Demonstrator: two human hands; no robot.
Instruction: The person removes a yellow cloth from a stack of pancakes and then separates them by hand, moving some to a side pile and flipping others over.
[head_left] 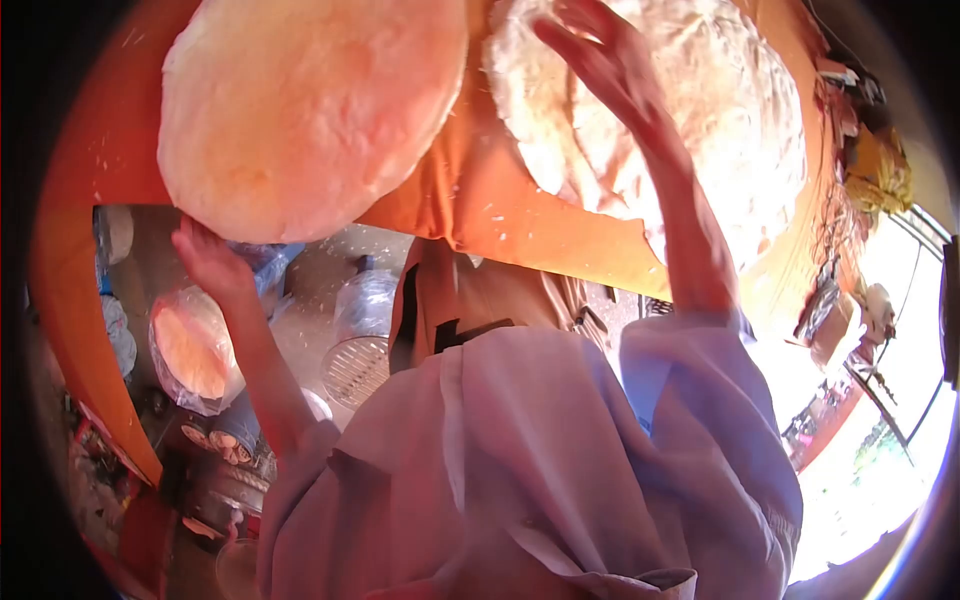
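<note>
A large, round, pale disc with a smooth surface [310,110] lies on the orange cloth at the upper left. My left hand [212,262] is at its lower left edge, fingers stretched out and slightly blurred. To the right of it, a second round disc, white and fluffy with a wrinkled, lumpy surface [720,120], is spread on the same cloth and brightly lit. Over its upper left part reaches my right hand [605,45], its fingers apart and bent a little, with nothing visible between them.
Orange cloth [510,235] covers the work surface, with white flecks on it. Below left, a clear plastic bag [195,350] holds a pale round item near a slatted round stool top [356,370]. A yellow bag [878,172] and cluttered items line the right side.
</note>
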